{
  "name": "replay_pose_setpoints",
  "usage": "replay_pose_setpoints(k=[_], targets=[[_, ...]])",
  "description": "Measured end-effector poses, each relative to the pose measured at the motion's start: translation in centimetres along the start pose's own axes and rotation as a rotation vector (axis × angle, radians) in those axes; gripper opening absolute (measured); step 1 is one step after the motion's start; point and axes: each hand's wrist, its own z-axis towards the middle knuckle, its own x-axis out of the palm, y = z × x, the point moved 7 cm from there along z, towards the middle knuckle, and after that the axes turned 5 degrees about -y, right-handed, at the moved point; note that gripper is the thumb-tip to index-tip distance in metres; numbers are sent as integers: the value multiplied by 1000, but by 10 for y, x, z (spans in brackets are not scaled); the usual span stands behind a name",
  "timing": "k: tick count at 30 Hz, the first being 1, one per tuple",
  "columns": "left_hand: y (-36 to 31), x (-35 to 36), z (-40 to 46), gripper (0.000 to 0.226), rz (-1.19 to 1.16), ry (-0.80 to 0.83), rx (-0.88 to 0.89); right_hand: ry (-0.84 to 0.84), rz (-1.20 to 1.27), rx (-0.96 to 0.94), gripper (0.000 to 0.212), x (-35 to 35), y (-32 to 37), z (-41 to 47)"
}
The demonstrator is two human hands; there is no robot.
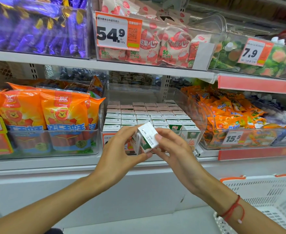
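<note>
We hold the carton [146, 138] tilted just in front of the bin [201, 119], left hand [120, 154] and right hand [172, 149] both pinching its edges, and judge it light, stiff-cornered yet squashable, best gripped across flat sides

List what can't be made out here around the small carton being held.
- Head view: the front of the small carton, covered by the left hand and right hand; the print on its top is too small to read.
- Head view: the price label on the clear bin behind, blocked by both hands.
- Head view: the white basket, cut off by the right and bottom edges.
</note>
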Motion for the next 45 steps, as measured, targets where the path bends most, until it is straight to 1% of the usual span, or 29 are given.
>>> replay_pose_setpoints(k=[5, 6, 7, 8, 10, 12, 14, 16, 18, 19, 21, 24, 27, 30, 34, 37, 39, 40, 42, 44, 45], targets=[[-1, 2, -1, 62, -10, 7, -16, 2, -33, -15, 38, 1, 3, -1], [-1, 3, 0, 59, -34, 15, -31, -12, -79, -39, 37, 0, 4, -2], [0, 3, 1, 56, -78, 26, -61, -35, -179, -99, 35, -1, 7, -3], [1, 4, 1, 54, -136, 39, -104, -52, -325, -192, 33, 0, 12, -6], [3, 5, 3, 51, -269, 43, -199, -4, -603, -367, 41, 8, 18, -12], [8, 8, 3, 59, -456, 30, -347, 57, -734, -456, 49, 13, 15, -15], [16, 12, 0, 67, -607, 28, -535, 107, -762, -491, 48, 16, 14, -15], [22, 12, -3, 59, -666, 64, -670, 138, -733, -438, 43, 17, 15, -12], [24, 16, -9, 45, -678, 166, -787, 123, -704, -396, 36, 14, 17, -10], [25, 19, -13, 43, -680, 231, -845, 96, -683, -386, 32, 13, 19, -9], [25, 26, -22, 49, -683, 352, -938, 26, -604, -329, 29, 9, 20, -7], [24, 35, -32, 63, -700, 475, -1022, -54, -406, -166, 38, 7, 13, -4], [21, 39, -35, 64, -719, 521, -1086, -100, -280, -5, 47, 5, 4, -2], [24, 39, -32, 61, -690, 507, -1105, -96, -234, 48, 46, 5, 0, -1], [27, 39, -30, 61, -655, 502, -1089, -79, -228, 52, 45, 4, -1, -1], [25, 40, -29, 59, -666, 506, -1089, -76, -234, 45, 46, 2, -2, -1], [23, 39, -27, 57, -684, 490, -1059, -63, -251, 45, 46, 2, -2, 0], [22, 38, -24, 54, -680, 459, -1015, -58, -256, 50, 47, 1, -3, 0], [21, 32, -14, 43, -611, 341, -860, -57, -273, 48, 52, -2, -3, 0], [18, 21, -4, 34, -557, 176, -701, -60, -398, -33, 55, -5, -1, 1], [15, 16, -1, 37, -562, 111, -646, -52, -474, -98, 53, -4, 0, 0]])
